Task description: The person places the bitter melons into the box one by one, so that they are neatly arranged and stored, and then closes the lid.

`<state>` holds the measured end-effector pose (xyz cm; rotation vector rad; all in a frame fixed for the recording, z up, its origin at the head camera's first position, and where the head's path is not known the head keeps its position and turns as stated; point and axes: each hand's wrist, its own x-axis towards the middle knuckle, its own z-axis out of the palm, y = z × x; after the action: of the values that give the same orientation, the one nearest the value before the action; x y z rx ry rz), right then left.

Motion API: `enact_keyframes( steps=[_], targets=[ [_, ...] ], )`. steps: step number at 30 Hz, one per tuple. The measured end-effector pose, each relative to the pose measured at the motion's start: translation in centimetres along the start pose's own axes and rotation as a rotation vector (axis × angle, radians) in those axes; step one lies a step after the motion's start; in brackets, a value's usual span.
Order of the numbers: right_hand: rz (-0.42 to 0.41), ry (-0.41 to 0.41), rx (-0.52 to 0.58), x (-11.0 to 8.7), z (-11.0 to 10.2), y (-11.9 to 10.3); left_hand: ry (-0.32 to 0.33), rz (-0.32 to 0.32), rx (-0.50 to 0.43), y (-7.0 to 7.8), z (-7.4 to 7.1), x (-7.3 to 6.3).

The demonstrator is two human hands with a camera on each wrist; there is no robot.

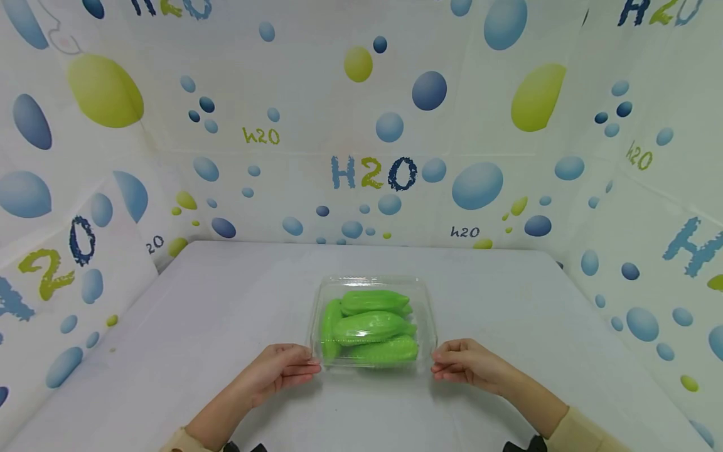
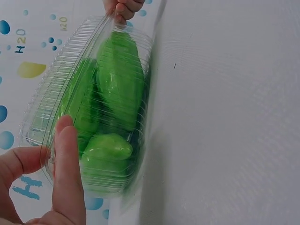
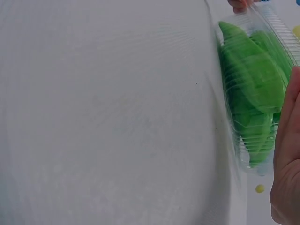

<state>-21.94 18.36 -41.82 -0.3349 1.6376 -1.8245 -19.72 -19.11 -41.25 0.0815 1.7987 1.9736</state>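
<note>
A clear plastic clamshell box (image 1: 369,282) with its lid down stands on the white table. Several glossy green pieces (image 1: 373,328), long and tapered like vegetables, lie inside it; one is set crosswise at the left. My left hand (image 1: 287,370) pinches the rim at the near left corner, thumb and fingers on either side of it in the left wrist view. At the near right corner my right hand (image 1: 465,366) pinches the same rim. Only part of that hand (image 3: 288,159) shows in the right wrist view, where its fingertips are mostly cut off.
The white tabletop (image 1: 243,289) surrounds the box. Behind and on both sides hangs a white sheet (image 1: 305,75) printed with blue and yellow-green drops and H2O lettering.
</note>
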Motion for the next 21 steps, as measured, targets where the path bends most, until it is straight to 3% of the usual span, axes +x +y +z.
enact_keyframes(
  steps=[21],
  targets=[
    [-0.092,0.053,-0.018,0.16,0.38,0.32,0.074,0.011,-0.019,-0.50,0.47,0.42]
  ],
)
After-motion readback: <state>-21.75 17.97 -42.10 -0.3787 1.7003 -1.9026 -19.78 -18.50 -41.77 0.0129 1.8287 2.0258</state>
